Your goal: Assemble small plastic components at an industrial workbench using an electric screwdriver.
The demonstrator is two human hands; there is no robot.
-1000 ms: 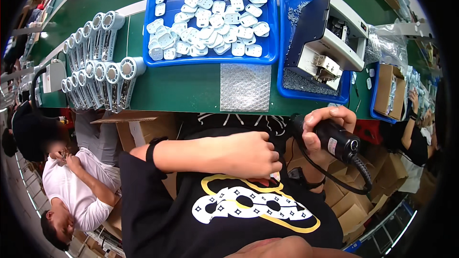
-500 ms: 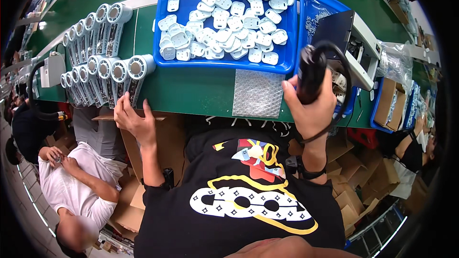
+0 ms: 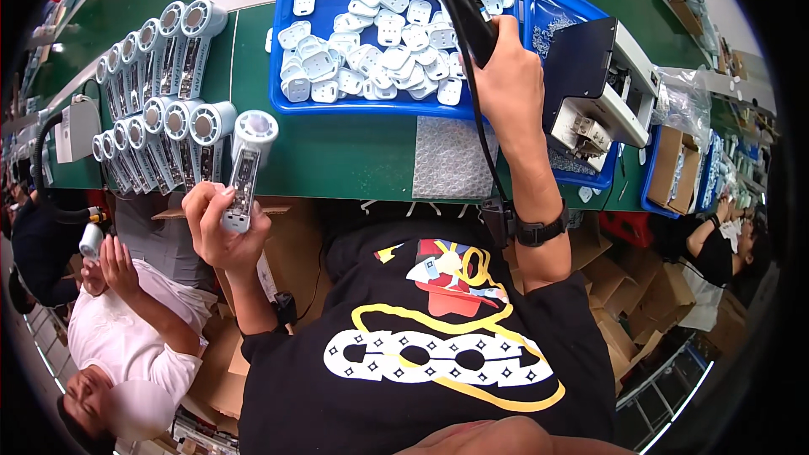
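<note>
My left hand (image 3: 221, 227) is closed around the handle end of a light-blue handheld fan (image 3: 254, 131), its round slotted head tipped up and away. The open handle shows a circuit board inside. Two rows of similar fans (image 3: 206, 122) stand just left of it on the bench. In my right hand (image 3: 510, 76) is a black corded electric screwdriver (image 3: 474, 24), gripped over the right side of a blue tray (image 3: 281, 50). Its cord hangs down past my wrist. Many pale, rounded plastic covers (image 3: 392, 29) lie heaped in that tray. The screwdriver's working tip cannot be made out.
A second blue tray (image 3: 533, 13) with small screws sits right of the first, beside a black and white screw-feeding machine (image 3: 611, 76). Bubble wrap (image 3: 451, 156) lies at the green bench's front edge. A co-worker in white (image 3: 139, 312) sits at left.
My left hand has lifted a fan from the front row's right end. My right hand has moved forward and left, bringing the screwdriver over the tray of covers.
</note>
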